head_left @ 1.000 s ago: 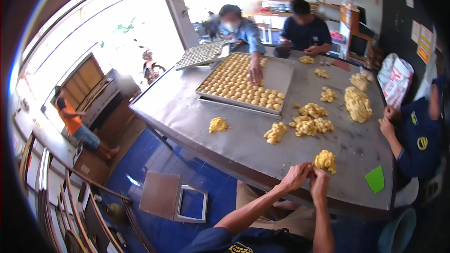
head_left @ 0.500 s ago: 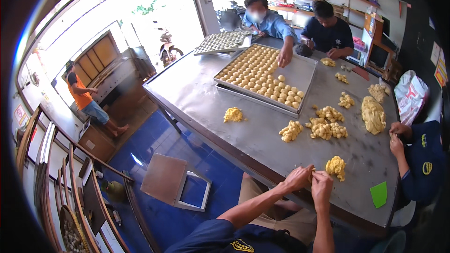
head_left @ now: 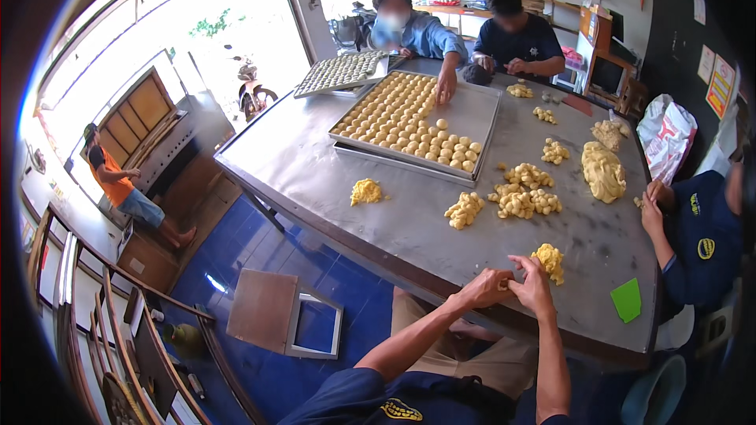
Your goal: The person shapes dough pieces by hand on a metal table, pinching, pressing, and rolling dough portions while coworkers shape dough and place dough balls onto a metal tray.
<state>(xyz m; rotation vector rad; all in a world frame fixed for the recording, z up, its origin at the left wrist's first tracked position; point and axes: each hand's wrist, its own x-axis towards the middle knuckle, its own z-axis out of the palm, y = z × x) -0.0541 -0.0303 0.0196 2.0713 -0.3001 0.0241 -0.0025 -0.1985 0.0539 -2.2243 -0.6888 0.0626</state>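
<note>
My left hand (head_left: 484,289) and my right hand (head_left: 533,283) meet at the near edge of a grey metal table (head_left: 331,181). Their fingertips pinch a small yellow bit of dough between them. A yellow dough lump (head_left: 550,260) lies just past my right hand. Further off sit piles of rolled dough balls (head_left: 520,197) and a metal tray (head_left: 480,114) filled with rows of dough balls.
Other people work at the far side and at the right edge. A big dough mass (head_left: 602,169), a loose lump (head_left: 365,190), a green scraper (head_left: 627,299) and a second tray (head_left: 339,72) lie on the table. A stool (head_left: 272,311) stands on the blue floor.
My hands stay together at the table edge, working the small piece. The view has shifted slightly, so the table sits higher and more to the right.
</note>
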